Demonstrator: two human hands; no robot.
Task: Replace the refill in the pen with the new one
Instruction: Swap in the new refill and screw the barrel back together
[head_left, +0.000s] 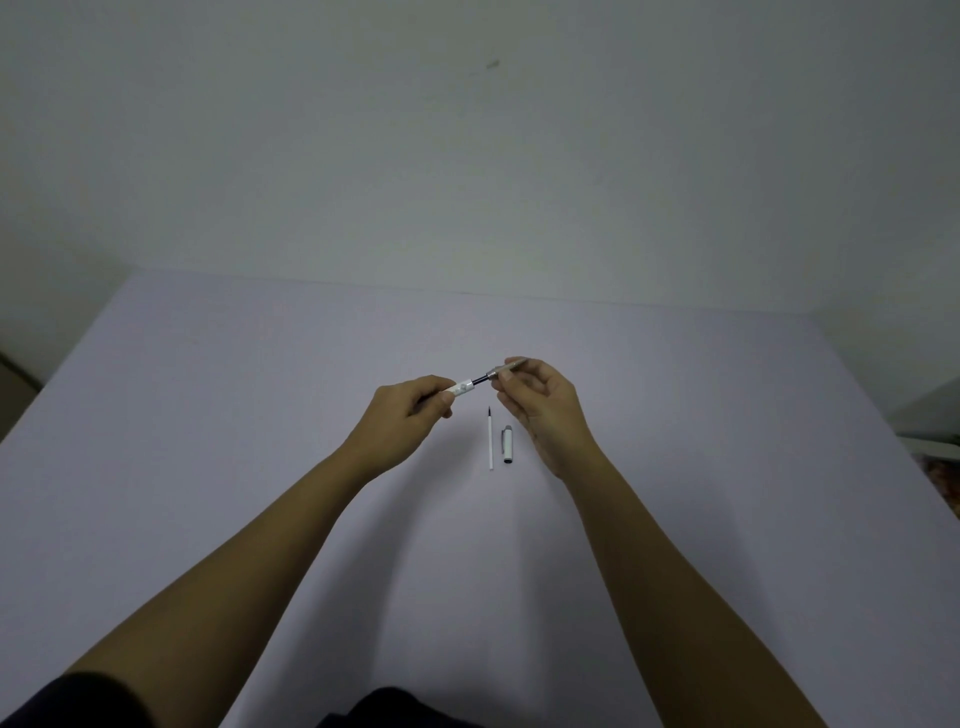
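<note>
Left hand (410, 410) pinches white plastic pen barrel (461, 387); right hand (535, 400) pinches grey metal tip section (503, 370). Thin white refill (490, 440), grey-white cap (507, 444) on lavender tabletop (260, 415), side by side.

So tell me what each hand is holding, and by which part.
Left hand grips the pen's white barrel near its open end; right hand pinches the grey tip section.

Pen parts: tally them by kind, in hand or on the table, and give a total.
Pen barrel, in the left hand: 1
Grey tip section, in the right hand: 1
Refill in the held pen, dark stretch showing: 1
Loose refill on the table: 1
Pen cap on the table: 1
Total: 5
</note>
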